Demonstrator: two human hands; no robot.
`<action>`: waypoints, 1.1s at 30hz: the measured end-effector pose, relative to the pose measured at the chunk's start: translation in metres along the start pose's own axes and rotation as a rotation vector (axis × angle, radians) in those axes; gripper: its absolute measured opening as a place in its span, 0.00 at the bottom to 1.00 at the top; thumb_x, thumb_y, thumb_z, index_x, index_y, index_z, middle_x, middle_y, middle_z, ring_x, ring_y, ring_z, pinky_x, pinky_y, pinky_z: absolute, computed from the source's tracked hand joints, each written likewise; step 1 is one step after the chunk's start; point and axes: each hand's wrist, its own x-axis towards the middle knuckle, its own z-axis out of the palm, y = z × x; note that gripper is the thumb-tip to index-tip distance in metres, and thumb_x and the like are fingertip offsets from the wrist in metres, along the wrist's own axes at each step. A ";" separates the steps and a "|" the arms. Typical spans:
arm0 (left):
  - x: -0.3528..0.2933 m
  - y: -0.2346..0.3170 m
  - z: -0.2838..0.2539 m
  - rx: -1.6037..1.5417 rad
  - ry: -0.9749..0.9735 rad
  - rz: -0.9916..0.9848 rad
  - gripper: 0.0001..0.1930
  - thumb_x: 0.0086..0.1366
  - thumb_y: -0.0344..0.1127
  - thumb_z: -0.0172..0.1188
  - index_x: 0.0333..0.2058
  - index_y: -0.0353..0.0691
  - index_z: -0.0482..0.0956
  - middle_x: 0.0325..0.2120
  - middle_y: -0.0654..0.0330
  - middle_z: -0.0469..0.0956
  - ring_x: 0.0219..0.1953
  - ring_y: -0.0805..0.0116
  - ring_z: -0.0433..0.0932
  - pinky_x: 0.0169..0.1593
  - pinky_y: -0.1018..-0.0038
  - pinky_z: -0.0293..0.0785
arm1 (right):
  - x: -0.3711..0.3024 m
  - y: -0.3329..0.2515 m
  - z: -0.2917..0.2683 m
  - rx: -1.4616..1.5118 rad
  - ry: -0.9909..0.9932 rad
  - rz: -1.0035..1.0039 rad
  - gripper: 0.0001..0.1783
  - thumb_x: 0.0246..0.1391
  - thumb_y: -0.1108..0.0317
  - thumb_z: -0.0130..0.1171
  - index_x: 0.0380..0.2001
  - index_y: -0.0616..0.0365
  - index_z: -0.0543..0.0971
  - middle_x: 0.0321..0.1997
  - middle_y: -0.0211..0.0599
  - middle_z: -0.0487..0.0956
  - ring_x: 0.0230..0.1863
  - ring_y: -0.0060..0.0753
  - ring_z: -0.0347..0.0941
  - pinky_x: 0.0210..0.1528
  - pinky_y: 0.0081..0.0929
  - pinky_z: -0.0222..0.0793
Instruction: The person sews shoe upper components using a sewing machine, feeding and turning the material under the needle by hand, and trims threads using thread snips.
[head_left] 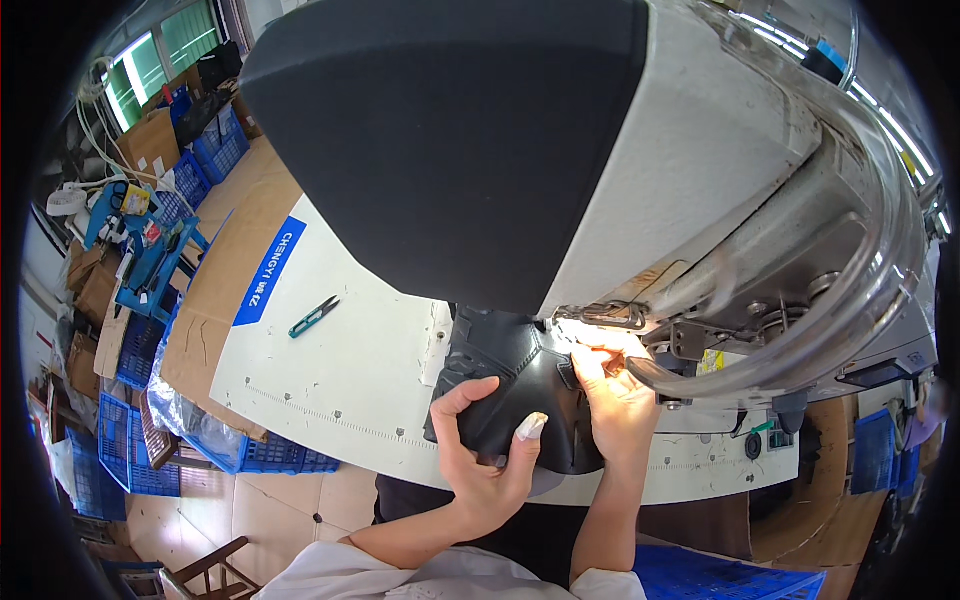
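Black material (548, 405) is best kept flat beneath the sewing machine (450, 150); left hand (484, 478), fingers apart; right hand (619, 408), I cannot tell whether clamped.

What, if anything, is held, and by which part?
The right hand seems to pinch the black piece near its right edge; whether the left hand grips is unclear.

1 blue label (270, 272) with white lettering, Latin capitals beside Chinese characters, lies along the left edge of the white table (350, 365). Near the table's front edge runs a printed ruler scale (338, 413) with small dark marks, its figures too small to read.
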 end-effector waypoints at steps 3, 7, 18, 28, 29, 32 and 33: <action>0.010 -0.003 -0.005 0.015 -0.039 0.014 0.24 0.58 0.21 0.59 0.51 0.30 0.59 0.39 0.53 0.69 0.32 0.75 0.75 0.35 0.82 0.73 | -0.004 -0.005 0.011 0.013 0.069 -0.007 0.11 0.39 0.76 0.63 0.25 0.66 0.70 0.25 0.34 0.69 0.33 0.31 0.68 0.38 0.28 0.64; 0.017 -0.005 -0.011 -0.070 -0.080 -0.069 0.23 0.57 0.21 0.60 0.50 0.31 0.62 0.39 0.55 0.69 0.33 0.76 0.74 0.36 0.82 0.73 | -0.004 -0.006 0.007 -0.032 0.024 0.000 0.10 0.43 0.76 0.62 0.22 0.64 0.69 0.20 0.34 0.69 0.25 0.27 0.67 0.29 0.29 0.62; 0.051 -0.012 -0.042 -0.192 -0.283 -0.241 0.22 0.56 0.22 0.62 0.48 0.31 0.65 0.41 0.55 0.71 0.42 0.72 0.74 0.45 0.79 0.72 | -0.021 -0.048 0.040 0.093 0.038 0.035 0.10 0.52 0.82 0.58 0.40 0.70 0.74 0.38 0.37 0.76 0.38 0.19 0.71 0.42 0.16 0.68; 0.082 -0.018 -0.047 -0.092 -0.394 -0.159 0.23 0.53 0.24 0.63 0.48 0.30 0.67 0.39 0.55 0.75 0.40 0.71 0.76 0.45 0.78 0.73 | -0.021 -0.030 0.048 -0.065 0.136 -0.177 0.10 0.54 0.79 0.58 0.40 0.67 0.72 0.37 0.36 0.75 0.35 0.17 0.70 0.38 0.15 0.67; 0.086 -0.021 -0.049 -0.100 -0.392 -0.160 0.23 0.53 0.24 0.63 0.48 0.30 0.67 0.39 0.55 0.75 0.40 0.71 0.76 0.45 0.78 0.73 | -0.024 -0.030 0.049 -0.072 0.135 -0.180 0.10 0.54 0.79 0.58 0.40 0.67 0.72 0.37 0.36 0.75 0.35 0.17 0.70 0.38 0.15 0.67; 0.098 -0.028 -0.053 -0.245 -0.456 -0.219 0.27 0.54 0.25 0.63 0.52 0.28 0.64 0.42 0.54 0.75 0.44 0.69 0.76 0.48 0.77 0.72 | -0.031 -0.034 0.052 0.092 0.074 -0.042 0.14 0.55 0.80 0.56 0.45 0.65 0.69 0.38 0.36 0.72 0.34 0.16 0.67 0.36 0.13 0.67; 0.097 -0.026 -0.050 -0.254 -0.454 -0.217 0.27 0.54 0.25 0.63 0.52 0.28 0.64 0.42 0.54 0.75 0.44 0.69 0.76 0.48 0.77 0.72 | -0.033 -0.025 0.051 0.079 0.065 -0.067 0.17 0.55 0.80 0.57 0.48 0.63 0.68 0.37 0.35 0.71 0.34 0.15 0.67 0.35 0.11 0.66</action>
